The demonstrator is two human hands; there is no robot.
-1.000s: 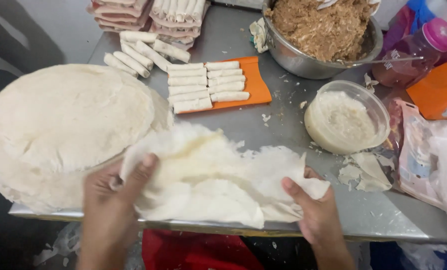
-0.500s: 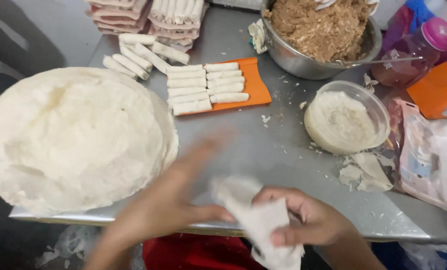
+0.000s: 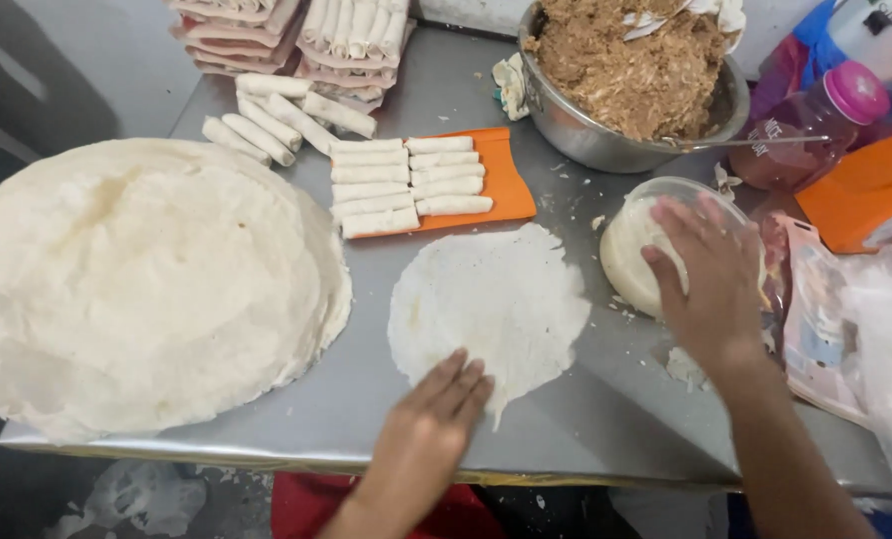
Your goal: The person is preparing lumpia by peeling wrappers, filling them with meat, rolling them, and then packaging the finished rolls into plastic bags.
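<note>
- A single round wrapper [image 3: 491, 311] lies flat on the steel worktop [image 3: 605, 419], near the front edge, between a big stack of wrappers [image 3: 136, 289] on the left and a small bowl of pale paste [image 3: 637, 250] on the right
- The left hand [image 3: 436, 414] rests palm down on the wrapper's near edge, fingers [image 3: 463, 384] straight and close together, clamped on nothing
- The right hand [image 3: 710, 269] hovers over the paste bowl, fingers spread apart and holding nothing; whether they touch the paste cannot be told
- Farther back, finished rolls [image 3: 411, 185] lie in rows on an orange board [image 3: 511, 180], with more rolls [image 3: 286, 115] loose to the left and stacked trays [image 3: 296, 30] behind
- A metal bowl of brown filling [image 3: 635, 70] stands at the far right, beside a pink-capped bottle [image 3: 815, 125]; clear bags [image 3: 835, 329] lie at the right edge
- Risks, as judged: the wrapper looks very thin, and its near edge already shows a ragged tail, so a pressing or dragging left hand could tear it
- The wrapper sits close to the worktop's front edge, so a pull toward the person could slide it off
- Paste carried across from the bowl could drip onto the sheet's middle and glue it to the steel
- The large stack overhangs the worktop's left side; a knock from an elbow could shift the sheets
</note>
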